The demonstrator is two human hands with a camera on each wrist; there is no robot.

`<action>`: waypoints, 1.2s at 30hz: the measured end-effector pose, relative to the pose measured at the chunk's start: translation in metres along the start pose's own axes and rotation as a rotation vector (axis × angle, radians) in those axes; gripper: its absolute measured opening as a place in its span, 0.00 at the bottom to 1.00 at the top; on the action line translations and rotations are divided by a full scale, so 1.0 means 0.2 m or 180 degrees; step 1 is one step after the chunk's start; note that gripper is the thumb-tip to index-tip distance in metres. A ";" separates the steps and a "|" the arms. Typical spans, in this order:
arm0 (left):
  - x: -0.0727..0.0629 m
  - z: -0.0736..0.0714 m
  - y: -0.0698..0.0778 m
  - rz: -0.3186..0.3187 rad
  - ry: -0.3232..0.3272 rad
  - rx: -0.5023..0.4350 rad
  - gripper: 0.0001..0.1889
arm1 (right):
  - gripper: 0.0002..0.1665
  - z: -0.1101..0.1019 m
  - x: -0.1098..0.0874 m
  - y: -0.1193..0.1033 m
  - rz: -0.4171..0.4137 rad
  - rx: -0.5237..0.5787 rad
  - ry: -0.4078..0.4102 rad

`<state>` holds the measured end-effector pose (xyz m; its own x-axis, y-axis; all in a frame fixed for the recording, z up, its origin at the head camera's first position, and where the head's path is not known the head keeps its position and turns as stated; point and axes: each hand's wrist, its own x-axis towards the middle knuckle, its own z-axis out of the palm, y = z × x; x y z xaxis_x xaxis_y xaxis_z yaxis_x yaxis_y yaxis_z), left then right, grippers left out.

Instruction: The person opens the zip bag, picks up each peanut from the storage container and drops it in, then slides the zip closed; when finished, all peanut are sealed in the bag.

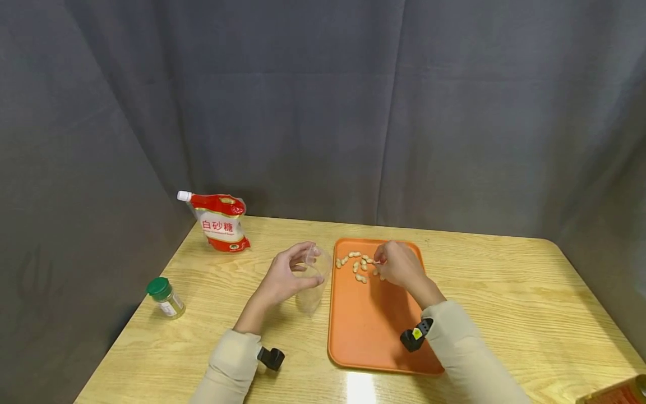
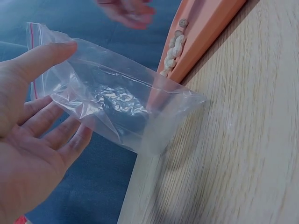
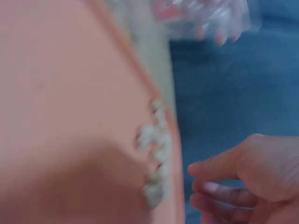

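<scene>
Head view: probably gathering peanuts (image 1: 355, 267) from tray (image 1: 358, 331) with right hand (image 1: 402, 266), thumb near fingertips, impossible to tell if pinching any; gripping clear bag (image 2: 119, 100) beside tray, left hand (image 1: 289, 275) curled; next, seemingly, keep bag mouth wide.

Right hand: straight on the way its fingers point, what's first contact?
Probably the peanuts on the orange tray; in the head view they lie just ahead of the right hand. Its height above them is unclear, so it might pass over them.
</scene>
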<state>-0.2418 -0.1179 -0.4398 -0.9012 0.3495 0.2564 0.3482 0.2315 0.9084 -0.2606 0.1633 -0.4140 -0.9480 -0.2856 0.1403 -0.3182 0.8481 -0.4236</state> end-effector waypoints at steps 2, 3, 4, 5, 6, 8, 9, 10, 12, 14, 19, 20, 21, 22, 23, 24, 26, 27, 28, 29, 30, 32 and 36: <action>0.00 0.00 0.01 -0.0002 -0.0014 -0.0029 0.38 | 0.07 0.03 -0.01 0.06 -0.0029 -0.0074 -0.0083; 0.00 0.00 0.01 -0.0008 -0.0016 -0.0039 0.39 | 0.08 0.04 -0.01 0.08 -0.0060 -0.0119 -0.0101; 0.00 0.00 0.02 -0.0013 -0.0017 -0.0046 0.39 | 0.09 0.05 -0.02 0.10 -0.0076 -0.0132 -0.0118; 0.01 0.01 0.02 -0.0014 -0.0017 -0.0053 0.39 | 0.10 0.07 -0.02 0.12 -0.0074 -0.0128 -0.0139; 0.01 0.01 0.01 -0.0015 -0.0015 -0.0064 0.39 | 0.10 0.08 -0.02 0.14 -0.0084 -0.0141 -0.0141; 0.01 0.01 0.01 -0.0026 -0.0017 -0.0059 0.39 | 0.11 0.10 -0.03 0.16 -0.0085 -0.0122 -0.0133; 0.01 0.01 0.01 -0.0030 -0.0025 -0.0059 0.39 | 0.11 0.11 -0.03 0.16 -0.0088 -0.0110 -0.0133; 0.01 0.01 0.01 -0.0034 -0.0028 -0.0055 0.39 | 0.11 0.12 -0.03 0.17 -0.0104 -0.0096 -0.0122; 0.00 0.01 0.01 -0.0053 -0.0037 -0.0060 0.39 | 0.11 0.13 -0.04 0.18 -0.0112 -0.0085 -0.0092; 0.00 0.01 0.02 -0.0075 -0.0034 -0.0050 0.39 | 0.11 0.14 -0.05 0.19 -0.0122 -0.0058 -0.0061; 0.00 0.01 0.02 -0.0089 -0.0022 -0.0083 0.38 | 0.09 0.15 -0.05 0.19 -0.0139 -0.0027 0.0010; 0.00 0.00 0.02 -0.0082 -0.0024 -0.0092 0.38 | 0.09 0.15 -0.05 0.19 -0.0145 -0.0032 0.0023; 0.00 0.00 0.02 -0.0072 -0.0025 -0.0096 0.38 | 0.08 0.15 -0.05 0.19 -0.0149 -0.0025 0.0034; 0.00 0.00 0.01 -0.0064 -0.0027 -0.0105 0.38 | 0.08 0.15 -0.05 0.19 -0.0148 -0.0015 0.0042; 0.00 0.00 0.01 -0.0054 -0.0022 -0.0111 0.38 | 0.08 0.14 -0.05 0.19 -0.0151 0.0000 0.0052; 0.00 0.00 0.01 -0.0048 -0.0020 -0.0105 0.38 | 0.07 0.14 -0.05 0.19 -0.0163 0.0017 0.0061; 0.00 0.00 0.01 -0.0031 -0.0030 -0.0091 0.39 | 0.07 0.13 -0.04 0.18 -0.0233 0.0039 0.0098; 0.00 0.00 0.01 -0.0026 -0.0036 -0.0075 0.39 | 0.07 0.12 -0.04 0.17 -0.0282 0.0061 0.0120; 0.00 0.00 0.01 -0.0019 -0.0043 -0.0060 0.39 | 0.07 0.10 -0.03 0.16 -0.0343 0.0080 0.0149; 0.00 0.00 0.01 -0.0012 -0.0048 -0.0039 0.39 | 0.07 0.09 -0.03 0.15 -0.0423 0.0084 0.0179; 0.00 0.00 0.00 -0.0007 -0.0054 -0.0022 0.39 | 0.07 0.07 -0.02 0.13 -0.0511 0.0090 0.0218; 0.00 0.00 0.00 0.0001 -0.0050 -0.0004 0.39 | 0.08 0.04 -0.01 0.08 -0.0663 0.0106 0.0288; 0.00 0.01 0.00 -0.0024 -0.0053 -0.0053 0.40 | 0.07 -0.03 0.02 -0.04 -0.0842 0.0133 0.0312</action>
<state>-0.2414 -0.1162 -0.4404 -0.8992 0.3630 0.2442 0.3371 0.2190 0.9157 -0.2614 0.1571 -0.4053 -0.8283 -0.4484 0.3360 -0.5562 0.7301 -0.3970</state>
